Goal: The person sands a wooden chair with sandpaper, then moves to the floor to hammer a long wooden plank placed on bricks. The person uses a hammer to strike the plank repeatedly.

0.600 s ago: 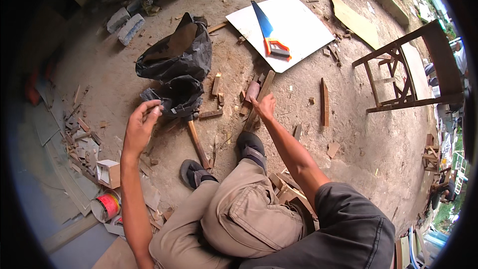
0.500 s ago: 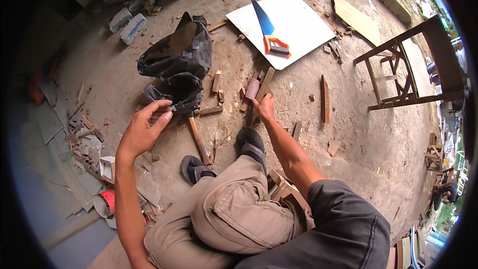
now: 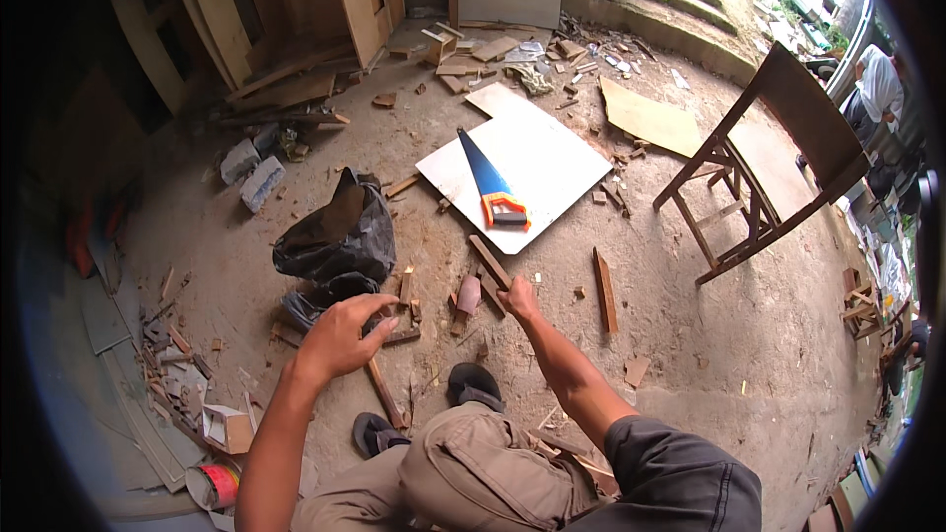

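My right hand [image 3: 520,301] is closed round the near end of a narrow brown wood strip [image 3: 490,262], which points away toward a white board [image 3: 564,150]. Just left of that strip, a pinkish cylinder [image 3: 468,296] lies on a wood piece. My left hand [image 3: 338,338] hovers with thumb and fingers apart and nothing between them. It partly covers the near part of a black plastic bag [image 3: 343,236]. Beneath it a wooden handle [image 3: 384,394] slants along the ground; its far end is hidden.
A handsaw [image 3: 483,167] with a blue blade and orange-black handle lies on the white board. To the right stands a wooden chair [image 3: 759,172]. Wood scraps litter the ground, including a dark strip [image 3: 605,291]. Concrete blocks [image 3: 261,183] lie at far left.
The view has tilted up, showing more of the far area. The strip in my right hand has swung from pointing right to pointing left. My left hand has moved right, over the bag's near side.
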### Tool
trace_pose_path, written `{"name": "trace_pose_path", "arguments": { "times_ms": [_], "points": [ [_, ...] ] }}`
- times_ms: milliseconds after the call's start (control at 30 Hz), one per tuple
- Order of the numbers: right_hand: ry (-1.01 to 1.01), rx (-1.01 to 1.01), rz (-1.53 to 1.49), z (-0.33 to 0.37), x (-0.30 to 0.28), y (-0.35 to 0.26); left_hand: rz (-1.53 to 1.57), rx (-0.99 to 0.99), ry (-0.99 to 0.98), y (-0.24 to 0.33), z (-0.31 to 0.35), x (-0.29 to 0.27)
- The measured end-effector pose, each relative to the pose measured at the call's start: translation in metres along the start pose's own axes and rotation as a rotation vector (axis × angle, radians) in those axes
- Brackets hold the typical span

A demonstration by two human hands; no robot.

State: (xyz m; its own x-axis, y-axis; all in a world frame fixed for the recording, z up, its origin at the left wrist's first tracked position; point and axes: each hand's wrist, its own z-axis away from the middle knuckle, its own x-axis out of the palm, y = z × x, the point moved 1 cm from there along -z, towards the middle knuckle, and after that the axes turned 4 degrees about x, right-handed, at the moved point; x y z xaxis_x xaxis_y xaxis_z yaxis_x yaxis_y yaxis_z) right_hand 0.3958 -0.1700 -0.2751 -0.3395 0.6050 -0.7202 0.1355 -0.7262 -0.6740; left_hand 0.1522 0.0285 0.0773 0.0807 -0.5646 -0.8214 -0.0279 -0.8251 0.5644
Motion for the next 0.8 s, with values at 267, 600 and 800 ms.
{"name": "trace_pose_path", "arguments": {
  "times_ms": [267,600,800],
  "points": [
    [0.101,-0.095,0.337,-0.021,0.054,0.075,0.169,-0.069,-0.099,-0.068,-0.037,0.083],
    [-0.038,-0.26,0.478,-0.008,0.073,0.038,0.65,-0.499,0.137,-0.167,-0.02,0.221],
    [-0.548,-0.245,-0.062,0.016,0.051,0.002,0.717,-0.863,0.063,-0.182,-0.029,0.245]
  ]
}}
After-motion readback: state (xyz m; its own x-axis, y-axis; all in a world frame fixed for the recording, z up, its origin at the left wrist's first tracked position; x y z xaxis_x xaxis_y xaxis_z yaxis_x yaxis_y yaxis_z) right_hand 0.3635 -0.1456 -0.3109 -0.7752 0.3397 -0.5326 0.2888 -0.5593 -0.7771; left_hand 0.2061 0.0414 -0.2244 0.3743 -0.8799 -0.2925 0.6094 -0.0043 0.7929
